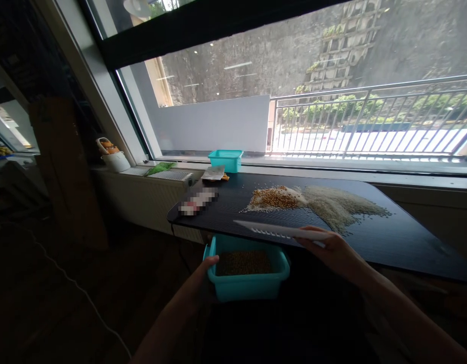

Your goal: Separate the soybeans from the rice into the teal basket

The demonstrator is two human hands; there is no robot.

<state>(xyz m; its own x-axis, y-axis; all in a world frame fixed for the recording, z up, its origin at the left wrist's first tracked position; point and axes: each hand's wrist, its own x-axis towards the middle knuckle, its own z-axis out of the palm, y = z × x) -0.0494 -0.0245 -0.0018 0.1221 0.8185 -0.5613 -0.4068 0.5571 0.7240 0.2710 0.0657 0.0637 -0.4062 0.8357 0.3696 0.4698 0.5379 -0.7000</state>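
My left hand (205,270) is closed on the left rim of a teal plastic basin (250,288), its thumb over the edge. Small brown-yellow kernels (244,262) cover the basin's bottom, just below the table's front edge. In my right hand (330,247) is a white, knife-shaped tool (273,229) with a row of slots, pointing left above the table edge. Beyond it on the dark table (233,205) lies a pile of yellow kernels (279,198) mixed with white grains. A wider heap of pale, rice-like grains (337,205) spreads to its right and touches it.
A second teal basin (226,161) stands by the window, behind a paper packet (213,173). A blurred-out item (198,201) lies at the table's left end. The radiator (153,197) adjoins the table's left side. A white cable (81,293) runs along the floor.
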